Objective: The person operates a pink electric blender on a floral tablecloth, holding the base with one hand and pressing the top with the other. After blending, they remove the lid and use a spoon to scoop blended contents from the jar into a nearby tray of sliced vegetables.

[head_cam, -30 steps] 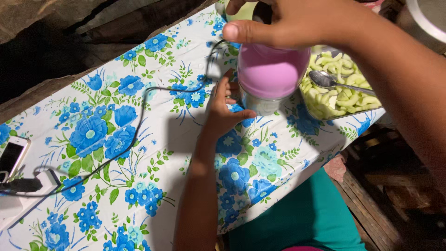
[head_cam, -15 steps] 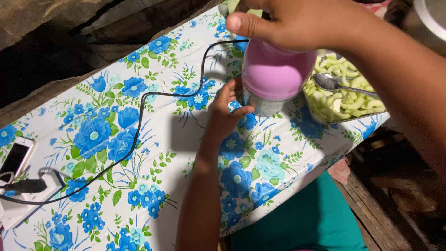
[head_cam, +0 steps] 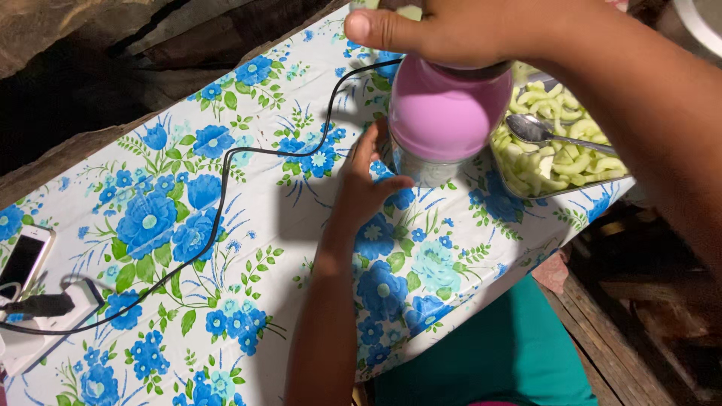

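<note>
Gripping the pink blender [head_cam: 449, 113] with both hands, tray of green slices [head_cam: 560, 162] touching, black cord [head_cam: 226, 197] trailing left.

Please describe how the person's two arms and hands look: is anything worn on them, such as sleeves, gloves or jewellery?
Both arms are bare as far as the picture shows: no sleeves, no gloves. The left hand shows no ring, and the wrist below it carries no watch or bracelet. The right hand has short, unpainted nails, with no ring visible. The right forearm is partly cut off by the frame edge.
</note>
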